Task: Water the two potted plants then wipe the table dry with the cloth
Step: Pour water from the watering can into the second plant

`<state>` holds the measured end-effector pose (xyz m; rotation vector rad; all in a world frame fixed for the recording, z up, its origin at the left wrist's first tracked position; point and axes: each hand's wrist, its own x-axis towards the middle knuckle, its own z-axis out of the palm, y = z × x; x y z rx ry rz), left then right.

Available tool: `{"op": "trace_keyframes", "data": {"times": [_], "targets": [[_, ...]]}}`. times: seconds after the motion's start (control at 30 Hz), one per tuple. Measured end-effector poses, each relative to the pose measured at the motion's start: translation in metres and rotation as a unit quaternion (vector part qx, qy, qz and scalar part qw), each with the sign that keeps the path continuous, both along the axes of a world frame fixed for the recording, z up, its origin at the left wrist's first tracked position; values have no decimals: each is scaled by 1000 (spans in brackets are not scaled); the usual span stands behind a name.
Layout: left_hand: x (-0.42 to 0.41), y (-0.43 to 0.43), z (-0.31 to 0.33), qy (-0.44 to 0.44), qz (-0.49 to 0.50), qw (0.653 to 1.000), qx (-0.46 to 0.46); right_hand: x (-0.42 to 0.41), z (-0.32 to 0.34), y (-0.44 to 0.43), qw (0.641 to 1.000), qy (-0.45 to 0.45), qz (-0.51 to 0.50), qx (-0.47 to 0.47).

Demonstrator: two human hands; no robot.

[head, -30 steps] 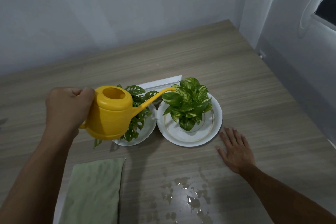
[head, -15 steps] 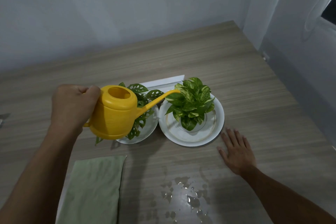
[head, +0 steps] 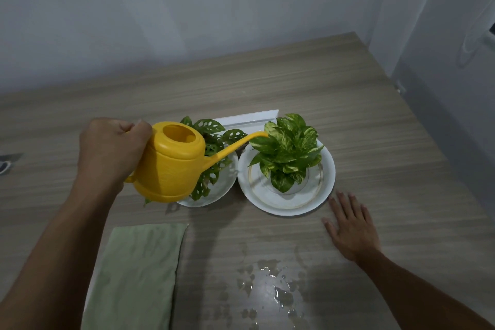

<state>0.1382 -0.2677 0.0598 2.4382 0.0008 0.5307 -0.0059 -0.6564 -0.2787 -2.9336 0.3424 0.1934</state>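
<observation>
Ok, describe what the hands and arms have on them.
Nothing shows on either. The left hand and right hand are bare: no gloves, rings or watch in view. Both forearms are bare to the frame edge, with no sleeves or markings.

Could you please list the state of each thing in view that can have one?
left hand: closed on the can's handle
right hand: open, flat on table
watering can: held up, spout at the variegated plant
holey-leaf plant: upright on plate
cloth: folded, lying flat, untouched
table: wet patch near front edge
</observation>
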Motion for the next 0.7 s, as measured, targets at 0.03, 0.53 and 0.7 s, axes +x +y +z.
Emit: {"op": "trace_keyframes", "data": {"times": [0.03, 0.53, 0.7], "targets": [[-1, 0, 0, 1, -2, 1000, 0, 0, 1, 0, 1000, -3, 0, 2], [6, -11, 3, -6, -14, 1000, 11, 0, 4, 2, 1000, -2, -2, 5], [3, -6, 11, -15, -12, 998, 51, 0, 2, 1, 1000, 3, -3, 6]]}}
